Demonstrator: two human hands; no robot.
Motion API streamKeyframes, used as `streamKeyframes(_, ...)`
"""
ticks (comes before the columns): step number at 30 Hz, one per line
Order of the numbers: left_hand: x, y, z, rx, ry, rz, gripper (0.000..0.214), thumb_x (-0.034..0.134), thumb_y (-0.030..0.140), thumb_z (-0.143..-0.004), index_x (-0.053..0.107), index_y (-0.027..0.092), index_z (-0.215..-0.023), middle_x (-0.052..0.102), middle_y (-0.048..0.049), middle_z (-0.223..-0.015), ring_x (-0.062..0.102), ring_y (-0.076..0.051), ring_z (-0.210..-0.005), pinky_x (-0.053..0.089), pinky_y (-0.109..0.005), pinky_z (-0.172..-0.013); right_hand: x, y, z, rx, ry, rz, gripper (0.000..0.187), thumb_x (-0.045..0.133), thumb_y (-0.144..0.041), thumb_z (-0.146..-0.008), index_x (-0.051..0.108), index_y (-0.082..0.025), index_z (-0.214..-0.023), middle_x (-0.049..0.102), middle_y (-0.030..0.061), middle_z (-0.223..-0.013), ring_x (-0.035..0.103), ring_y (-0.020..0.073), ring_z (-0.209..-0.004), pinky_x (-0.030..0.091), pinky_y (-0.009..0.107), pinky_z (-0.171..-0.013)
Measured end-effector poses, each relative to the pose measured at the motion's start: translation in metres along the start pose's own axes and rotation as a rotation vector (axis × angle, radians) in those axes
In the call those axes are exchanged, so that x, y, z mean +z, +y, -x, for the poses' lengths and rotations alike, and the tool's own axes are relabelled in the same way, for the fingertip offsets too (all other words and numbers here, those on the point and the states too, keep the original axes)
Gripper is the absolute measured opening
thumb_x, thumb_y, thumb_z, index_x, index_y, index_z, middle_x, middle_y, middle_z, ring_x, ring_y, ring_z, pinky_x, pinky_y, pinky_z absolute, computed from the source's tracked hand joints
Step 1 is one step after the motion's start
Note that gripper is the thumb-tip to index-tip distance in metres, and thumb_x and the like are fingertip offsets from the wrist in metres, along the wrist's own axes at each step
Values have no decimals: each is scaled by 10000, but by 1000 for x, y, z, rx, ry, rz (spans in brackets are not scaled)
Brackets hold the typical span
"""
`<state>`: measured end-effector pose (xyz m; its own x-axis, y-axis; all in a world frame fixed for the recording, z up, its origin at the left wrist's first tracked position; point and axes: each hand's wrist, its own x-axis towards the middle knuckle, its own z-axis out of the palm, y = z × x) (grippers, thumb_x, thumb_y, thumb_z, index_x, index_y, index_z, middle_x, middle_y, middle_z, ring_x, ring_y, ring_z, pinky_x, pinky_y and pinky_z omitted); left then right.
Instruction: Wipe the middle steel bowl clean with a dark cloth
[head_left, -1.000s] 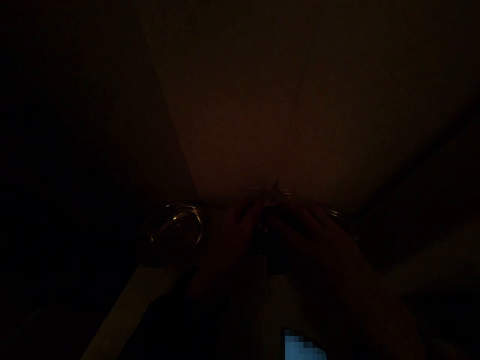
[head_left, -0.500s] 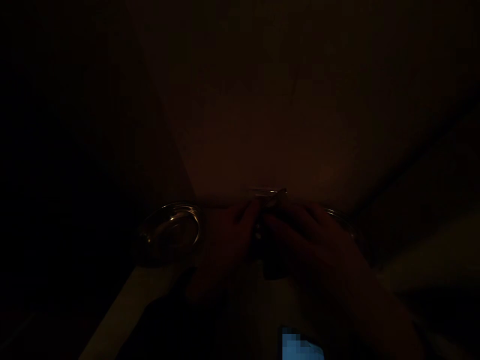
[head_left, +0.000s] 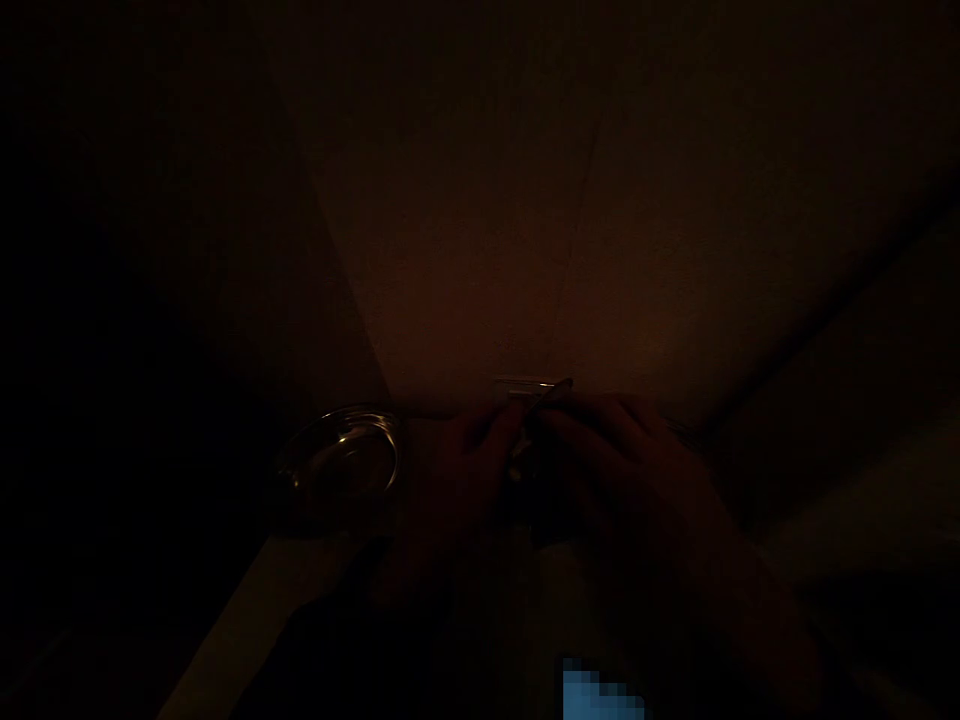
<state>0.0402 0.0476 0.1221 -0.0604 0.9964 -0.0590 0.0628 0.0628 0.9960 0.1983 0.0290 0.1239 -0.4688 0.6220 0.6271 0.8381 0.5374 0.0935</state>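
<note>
The scene is very dark. My left hand (head_left: 465,470) and my right hand (head_left: 630,470) meet in the middle, fingers curled around a small dark object (head_left: 541,440) with a thin shiny tip at its top. I cannot make out what the object is. Both hands appear closed on it. A shiny round metal bowl (head_left: 341,462) sits just left of my left hand, apart from it.
A pale wall rises behind the hands, with a corner seam running up from the middle. A light surface edge (head_left: 232,620) runs diagonally at the lower left. A faint curved metal rim (head_left: 679,430) shows behind my right hand.
My hands have barely shifted; the fingers drew slightly closer around the small object. The bowl has not moved.
</note>
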Motion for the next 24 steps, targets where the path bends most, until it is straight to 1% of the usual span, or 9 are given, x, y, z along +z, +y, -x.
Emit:
streamKeyframes(2,1,1,1,0,-2,-4,324,618,492,-784,749,215,-887,743,-23,-843,676,-177,-792,486,-232,-642,3,7,-1,68,10,23,338,451,-206,-923,605,-96,-1204,663,159,-1110,613,298,-917,573,451,-719)
streamKeyframes(4,1,1,2,-5,10,-4,312,626,498,-779,750,228,-875,744,-11,-839,676,-169,-796,480,-220,-636,6,10,0,67,6,42,355,445,-204,-924,594,-72,-1218,665,171,-1088,619,297,-899,576,450,-708)
streamKeyframes(7,0,0,1,-12,4,35,318,630,497,-779,748,222,-887,748,-16,-865,678,-169,-798,485,-221,-640,5,3,2,-28,-10,35,357,469,-179,-901,599,-112,-1227,643,167,-1149,601,302,-939,573,441,-696)
streamKeyframes(10,-1,1,-1,-23,22,101,343,649,489,-764,742,192,-908,747,-34,-859,680,-175,-774,493,-226,-628,1,-4,2,-123,-28,-42,349,500,-153,-884,616,-167,-1213,629,134,-1201,566,295,-1029,570,414,-741)
streamKeyframes(12,-1,2,0,-29,29,145,352,674,479,-745,742,178,-912,745,-39,-847,681,-174,-771,496,-220,-620,1,-3,1,-138,-23,-98,339,507,-161,-889,621,-193,-1207,624,116,-1214,563,284,-1045,569,409,-764)
streamKeyframes(16,-1,3,0,-64,34,183,352,677,466,-741,742,189,-948,749,-39,-879,684,-171,-793,502,-219,-631,5,7,0,30,31,-82,349,453,-214,-934,586,-113,-1241,632,166,-1157,613,277,-968,580,424,-742)
streamKeyframes(18,-1,2,-2,-92,60,180,354,672,478,-736,743,193,-935,749,-37,-861,683,-172,-776,500,-221,-615,7,9,1,58,28,-64,365,440,-220,-940,571,-79,-1250,637,185,-1131,633,277,-936,585,422,-725)
streamKeyframes(22,-4,-2,-3,-97,76,188,421,679,542,-711,736,187,-930,745,-44,-849,682,-175,-733,496,-227,-580,6,1,4,-69,18,-102,345,497,-195,-906,588,-152,-1236,613,169,-1184,633,289,-959,586,425,-709)
streamKeyframes(24,-5,-3,-2,-57,54,203,433,674,564,-712,736,193,-927,746,-43,-872,682,-170,-739,494,-220,-582,5,-1,4,-76,34,-125,325,503,-191,-907,602,-181,-1216,617,151,-1176,635,281,-951,586,418,-704)
